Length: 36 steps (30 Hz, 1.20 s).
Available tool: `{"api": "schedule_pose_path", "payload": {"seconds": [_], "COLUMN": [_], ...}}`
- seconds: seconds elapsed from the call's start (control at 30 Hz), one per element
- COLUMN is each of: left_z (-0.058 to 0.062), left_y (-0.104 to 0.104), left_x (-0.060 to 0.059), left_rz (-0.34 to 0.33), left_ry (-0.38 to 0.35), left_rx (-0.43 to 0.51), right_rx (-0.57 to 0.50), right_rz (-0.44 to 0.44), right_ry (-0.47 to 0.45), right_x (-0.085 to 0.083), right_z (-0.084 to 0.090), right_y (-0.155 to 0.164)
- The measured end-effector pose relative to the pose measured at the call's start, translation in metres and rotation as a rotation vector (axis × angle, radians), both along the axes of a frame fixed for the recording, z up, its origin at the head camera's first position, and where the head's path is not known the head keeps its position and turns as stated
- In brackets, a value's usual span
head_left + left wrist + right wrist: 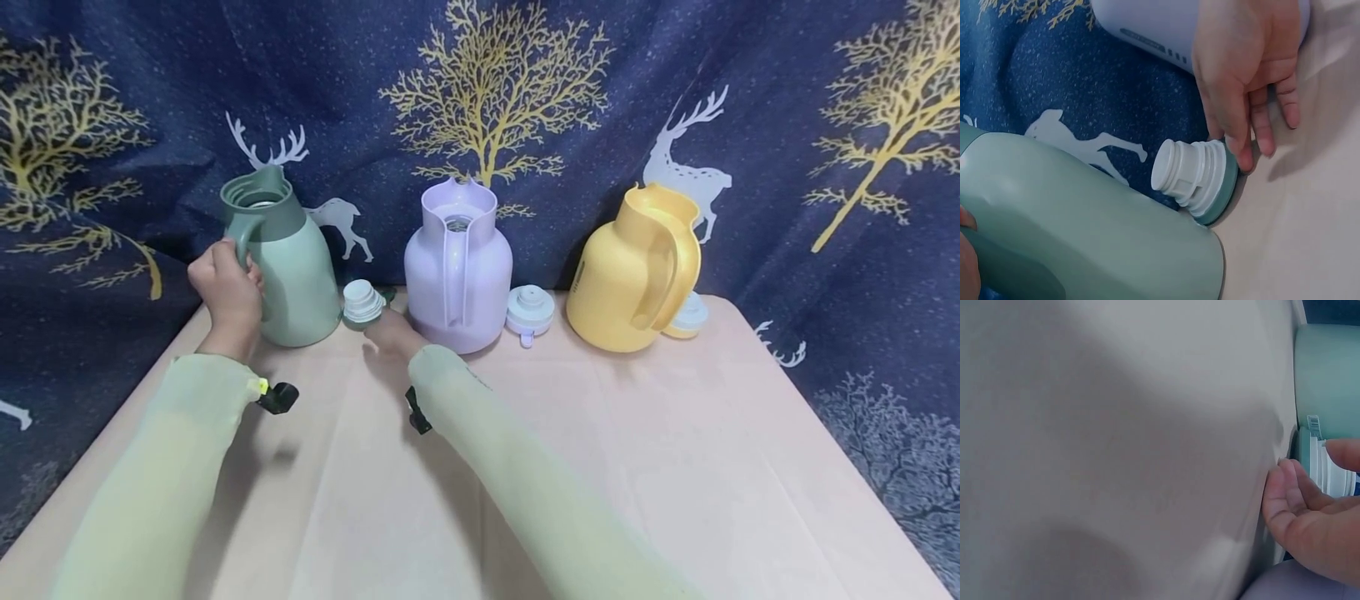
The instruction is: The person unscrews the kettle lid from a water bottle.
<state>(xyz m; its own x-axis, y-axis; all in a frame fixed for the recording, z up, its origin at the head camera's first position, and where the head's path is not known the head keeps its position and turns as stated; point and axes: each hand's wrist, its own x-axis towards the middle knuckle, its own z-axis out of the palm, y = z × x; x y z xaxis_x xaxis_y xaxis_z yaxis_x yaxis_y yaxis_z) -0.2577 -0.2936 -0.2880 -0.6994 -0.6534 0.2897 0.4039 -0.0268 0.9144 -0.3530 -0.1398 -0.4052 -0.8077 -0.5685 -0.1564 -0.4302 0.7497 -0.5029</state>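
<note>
On the left stands a green thermos jug with its mouth uncovered. My left hand grips its handle, fingers curled round it; only a bit of that hand shows at the edge of the left wrist view. Beside the jug's base a white-and-green stopper lid rests with its white threaded part up. My right hand is at this lid, its fingers mostly straight and reaching down beside the green rim. In the right wrist view, thumb and fingers are spread apart near the lid.
A lilac jug stands just right of my right hand, its lid beside it. Farther right is a yellow jug, its white-and-yellow lid partly behind it. A dark blue patterned cloth hangs behind the table.
</note>
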Motion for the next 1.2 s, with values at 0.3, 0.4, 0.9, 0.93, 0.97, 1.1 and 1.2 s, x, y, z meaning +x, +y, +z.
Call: {"api": "schedule_pose_path", "payload": {"seconds": [0.3,0.4,0.9,0.93,0.97,1.1,1.2], "left_z": [0.002,0.003,0.005,0.006,0.007,0.008,0.009], "left_y": [-0.009,-0.013,-0.021,-0.022,-0.022,-0.023,-0.026], "left_x": [-0.007,-0.009,-0.014,-0.015,-0.015,-0.015,-0.011], "left_rz": [-0.004,0.003,-0.018,-0.029,-0.036,-0.066,-0.095], "left_ry": [0.006,-0.006,-0.054,-0.056,-0.061,-0.099,-0.143], "left_rx": [0.069,0.057,0.088,0.098,0.097,0.061,0.013], "right_rx": [-0.334,-0.369,-0.430,-0.420,-0.421,-0.407,-0.424], "right_rz": [-0.270,-0.271,-0.282,-0.278,-0.279,-0.281,-0.274], "right_ry": [-0.247,-0.279,-0.377,-0.359,-0.357,-0.326,-0.359], "right_x": [0.044,0.045,0.043,0.042,0.042,0.043,0.046], "right_z": [0.028,0.029,0.030,0.030,0.031,0.030,0.029], "right_y": [0.009,0.010,0.017,0.017,0.017,0.019,0.020]}}
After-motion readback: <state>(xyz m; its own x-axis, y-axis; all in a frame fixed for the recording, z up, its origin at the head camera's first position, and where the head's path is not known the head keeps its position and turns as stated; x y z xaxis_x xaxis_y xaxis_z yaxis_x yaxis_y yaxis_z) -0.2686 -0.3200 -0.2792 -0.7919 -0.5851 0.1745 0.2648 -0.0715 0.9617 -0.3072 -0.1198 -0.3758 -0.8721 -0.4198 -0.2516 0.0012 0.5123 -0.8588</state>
